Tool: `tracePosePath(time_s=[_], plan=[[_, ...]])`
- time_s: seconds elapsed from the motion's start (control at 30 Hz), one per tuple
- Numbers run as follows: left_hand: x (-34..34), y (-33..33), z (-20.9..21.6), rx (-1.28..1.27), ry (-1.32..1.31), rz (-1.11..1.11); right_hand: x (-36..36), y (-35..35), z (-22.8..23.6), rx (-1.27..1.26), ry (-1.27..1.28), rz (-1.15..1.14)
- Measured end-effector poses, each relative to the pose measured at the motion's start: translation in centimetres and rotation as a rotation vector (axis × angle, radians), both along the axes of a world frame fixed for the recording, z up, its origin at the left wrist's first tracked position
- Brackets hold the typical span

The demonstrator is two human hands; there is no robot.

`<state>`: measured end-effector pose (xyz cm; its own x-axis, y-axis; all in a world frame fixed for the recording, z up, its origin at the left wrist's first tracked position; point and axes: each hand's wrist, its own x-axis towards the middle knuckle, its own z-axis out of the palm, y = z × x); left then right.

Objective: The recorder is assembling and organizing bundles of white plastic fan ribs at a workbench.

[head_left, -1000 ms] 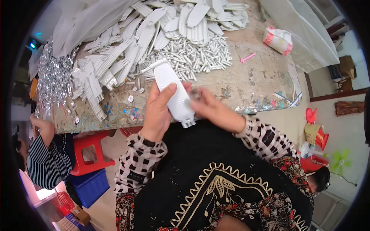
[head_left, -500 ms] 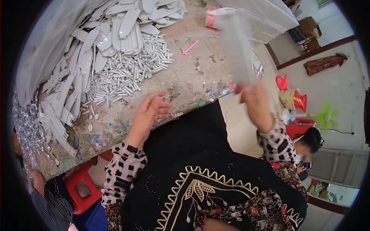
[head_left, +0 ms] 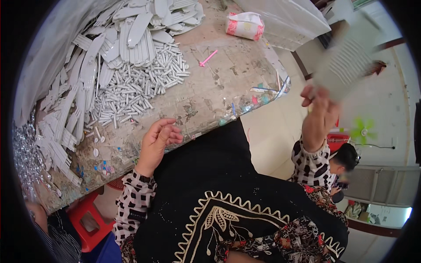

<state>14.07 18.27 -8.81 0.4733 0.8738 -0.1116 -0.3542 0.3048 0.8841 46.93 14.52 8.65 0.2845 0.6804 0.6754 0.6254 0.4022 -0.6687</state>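
Observation:
My right hand point(head_left: 319, 114) is raised off the table's right side, its fingers closed on the lower end of a pale grey ribbed flat panel point(head_left: 348, 61). Motion blurs the panel, so its exact kind is unclear. My left hand point(head_left: 158, 142) hovers by the table's near edge, fingers loosely curled and apart with nothing visible in them. Beyond it on the worn table point(head_left: 210, 96) lies a heap of short silvery-white rods point(head_left: 140, 83). Flat white ribbed plastic pieces point(head_left: 140, 33) are piled behind and to the left of the rods.
A pink stick point(head_left: 208, 58) and a tissue pack point(head_left: 245, 25) lie toward the table's far side. Clear plastic sheeting point(head_left: 287, 22) hangs at the far right corner. Silver tinsel-like material point(head_left: 28, 153) and a red stool point(head_left: 90, 221) are at left. Another person point(head_left: 344, 160) sits at right.
My right hand has swung right with the panel, past the table's edge. My left hand has shifted slightly left and nearer, its fingers a little more curled. The view has shifted slightly.

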Motion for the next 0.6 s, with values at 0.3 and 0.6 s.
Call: tracePosePath(time_s=[0.3, 0.6], plan=[[-0.6, 0.7, 2.5, 0.081, 0.061, -0.005, -0.2, 0.8, -5.1, -0.848, -0.076, 0.065], [-1.3, -1.4, 6.2, -0.031, -0.079, 0.14, 0.8, 7.3, 6.4, -1.275, 0.236, 0.578]])
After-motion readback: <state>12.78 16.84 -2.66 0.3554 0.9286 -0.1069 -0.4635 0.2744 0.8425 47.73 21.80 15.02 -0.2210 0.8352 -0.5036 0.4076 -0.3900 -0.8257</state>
